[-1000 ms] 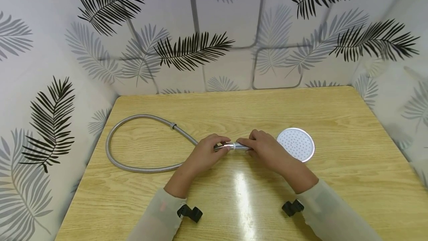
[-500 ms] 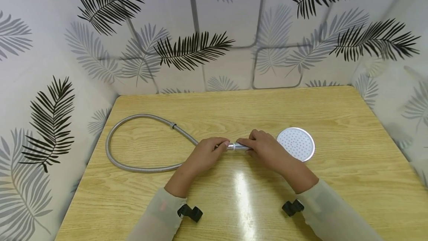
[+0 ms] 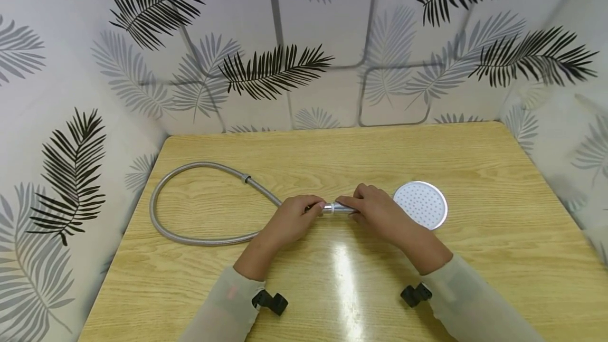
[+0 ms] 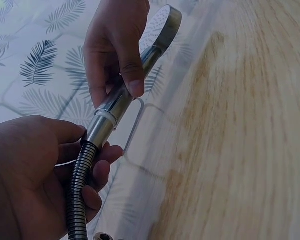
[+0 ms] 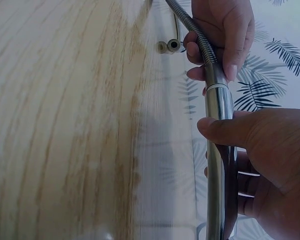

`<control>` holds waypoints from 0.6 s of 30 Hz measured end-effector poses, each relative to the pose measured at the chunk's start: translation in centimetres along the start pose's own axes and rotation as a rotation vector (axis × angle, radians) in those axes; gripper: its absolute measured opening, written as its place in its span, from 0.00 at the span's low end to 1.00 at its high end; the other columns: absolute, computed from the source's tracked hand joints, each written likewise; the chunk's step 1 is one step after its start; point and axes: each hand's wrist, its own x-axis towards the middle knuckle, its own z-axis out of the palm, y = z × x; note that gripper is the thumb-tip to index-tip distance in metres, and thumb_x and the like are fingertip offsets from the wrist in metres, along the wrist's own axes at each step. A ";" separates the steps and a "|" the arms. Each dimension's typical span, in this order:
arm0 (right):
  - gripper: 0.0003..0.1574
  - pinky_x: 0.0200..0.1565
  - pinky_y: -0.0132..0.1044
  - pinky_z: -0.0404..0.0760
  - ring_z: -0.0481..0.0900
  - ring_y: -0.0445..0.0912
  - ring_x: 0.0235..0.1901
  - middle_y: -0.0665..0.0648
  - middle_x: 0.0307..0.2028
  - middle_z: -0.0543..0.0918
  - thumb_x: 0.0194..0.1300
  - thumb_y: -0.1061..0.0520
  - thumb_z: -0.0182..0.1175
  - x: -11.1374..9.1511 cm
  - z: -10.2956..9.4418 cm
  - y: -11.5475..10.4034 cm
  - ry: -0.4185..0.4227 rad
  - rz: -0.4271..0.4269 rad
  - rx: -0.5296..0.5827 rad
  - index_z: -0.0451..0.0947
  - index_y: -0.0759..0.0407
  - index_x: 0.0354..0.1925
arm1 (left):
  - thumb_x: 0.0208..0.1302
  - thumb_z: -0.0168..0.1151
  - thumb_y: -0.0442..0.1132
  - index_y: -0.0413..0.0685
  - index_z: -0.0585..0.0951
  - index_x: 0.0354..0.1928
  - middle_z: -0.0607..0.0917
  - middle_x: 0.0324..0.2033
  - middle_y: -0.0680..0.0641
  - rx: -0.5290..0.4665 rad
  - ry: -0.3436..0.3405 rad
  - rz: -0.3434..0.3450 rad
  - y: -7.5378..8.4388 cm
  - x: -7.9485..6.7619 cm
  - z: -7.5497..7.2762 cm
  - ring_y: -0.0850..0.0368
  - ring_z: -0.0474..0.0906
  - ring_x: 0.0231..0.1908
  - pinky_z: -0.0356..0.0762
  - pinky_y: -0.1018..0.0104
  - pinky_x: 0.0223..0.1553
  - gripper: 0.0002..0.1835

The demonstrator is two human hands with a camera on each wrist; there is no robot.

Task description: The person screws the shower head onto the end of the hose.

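Observation:
In the head view, my left hand (image 3: 291, 219) pinches the metal end fitting (image 4: 96, 134) of a ribbed silver shower hose (image 3: 204, 164). My right hand (image 3: 383, 216) grips the chrome handle (image 5: 215, 195) of a hand shower, thumb on top and fingers beneath. Its round white spray face (image 3: 420, 205), dotted with nozzles, points up to the right of that hand. Fitting and handle lie in one line, with a pale ring (image 4: 106, 118) between them. Whether the thread is engaged is hidden.
The hose loops to the left on a wood-grain table (image 3: 332, 157). A small sliding collar (image 3: 245, 178) sits on it. Its other metal end (image 5: 174, 45) shows beyond the left hand in the right wrist view. Leaf-patterned cloth (image 3: 328, 94) rises behind the table.
The left thumb and fingers have closed further over the hose's end fitting, covering more of it. The right hand, the hand shower and the hose loop look unmoved.

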 end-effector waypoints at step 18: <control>0.28 0.33 0.34 0.67 0.68 0.43 0.29 0.53 0.36 0.76 0.61 0.58 0.72 0.1 0.0 0.0 0.016 -0.013 0.001 0.83 0.49 0.60 | 0.78 0.54 0.49 0.53 0.83 0.57 0.85 0.52 0.52 0.007 0.027 0.001 0.3 0.0 0.0 0.57 0.80 0.50 0.79 0.56 0.53 0.15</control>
